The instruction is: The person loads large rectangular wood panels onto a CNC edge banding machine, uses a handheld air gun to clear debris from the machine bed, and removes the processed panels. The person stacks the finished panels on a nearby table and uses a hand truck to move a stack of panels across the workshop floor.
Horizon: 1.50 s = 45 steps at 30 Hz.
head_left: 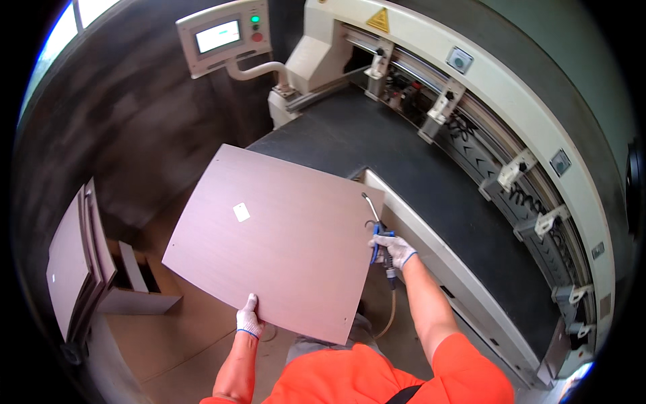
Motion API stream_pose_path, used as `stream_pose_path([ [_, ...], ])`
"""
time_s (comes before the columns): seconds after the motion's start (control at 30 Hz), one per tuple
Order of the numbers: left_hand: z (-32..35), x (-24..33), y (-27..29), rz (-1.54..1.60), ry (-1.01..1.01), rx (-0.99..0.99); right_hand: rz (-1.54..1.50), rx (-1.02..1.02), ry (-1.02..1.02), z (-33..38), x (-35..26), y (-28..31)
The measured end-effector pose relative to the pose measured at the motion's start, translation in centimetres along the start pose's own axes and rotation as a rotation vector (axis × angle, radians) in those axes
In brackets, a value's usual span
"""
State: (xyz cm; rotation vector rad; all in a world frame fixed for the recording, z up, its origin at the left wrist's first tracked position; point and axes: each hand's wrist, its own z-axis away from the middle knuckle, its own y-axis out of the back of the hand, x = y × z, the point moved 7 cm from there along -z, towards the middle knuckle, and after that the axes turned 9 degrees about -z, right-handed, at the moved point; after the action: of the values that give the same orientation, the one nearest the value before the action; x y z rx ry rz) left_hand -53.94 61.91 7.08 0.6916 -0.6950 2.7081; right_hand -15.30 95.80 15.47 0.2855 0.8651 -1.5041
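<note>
A large pinkish-brown board is tilted in front of me, with a small pale label stuck on its face and small holes near its corners. My left hand, in a white knit glove, grips the board's near edge, thumb on top and fingers hidden underneath. In my gloved right hand is an air blow gun with a blue trigger and a thin metal nozzle. Its nozzle lies over the board's right side, and a hose runs down from its handle.
A machine with a dark flat bed and a white frame carrying clamp-like brackets curves along the right. Its control panel hangs on an arm at the upper left. More boards lean at the left beside a box-like piece.
</note>
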Motion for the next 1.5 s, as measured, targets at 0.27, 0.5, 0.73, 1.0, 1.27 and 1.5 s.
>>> stream_pose_path([
  [0.27,4.3,-5.7,-9.6,-0.196,0.08,-0.157,-0.06,0.093,0.089,10.5,0.2,6.3],
  [0.5,6.4,-9.5,-11.5,-0.33,0.192,-0.279,-0.058,0.169,0.019,18.5,10.4,12.7],
  [0.73,2.8,-7.9,-17.1,-0.535,0.071,-0.495,-0.377,0.156,0.013,22.4,19.6,4.5],
  [1.0,-0.3,-0.4,-11.6,-0.475,0.103,-0.521,1.096,0.424,0.184,22.7,8.4,-1.1],
  [1.27,-1.4,-8.2,-15.7,-0.385,0.172,-0.416,0.407,0.416,-0.036,26.5,4.2,7.8],
  [1.5,-2.9,-7.7,-21.7,-0.799,0.018,-0.331,0.031,0.069,0.047,11.8,3.2,4.3],
])
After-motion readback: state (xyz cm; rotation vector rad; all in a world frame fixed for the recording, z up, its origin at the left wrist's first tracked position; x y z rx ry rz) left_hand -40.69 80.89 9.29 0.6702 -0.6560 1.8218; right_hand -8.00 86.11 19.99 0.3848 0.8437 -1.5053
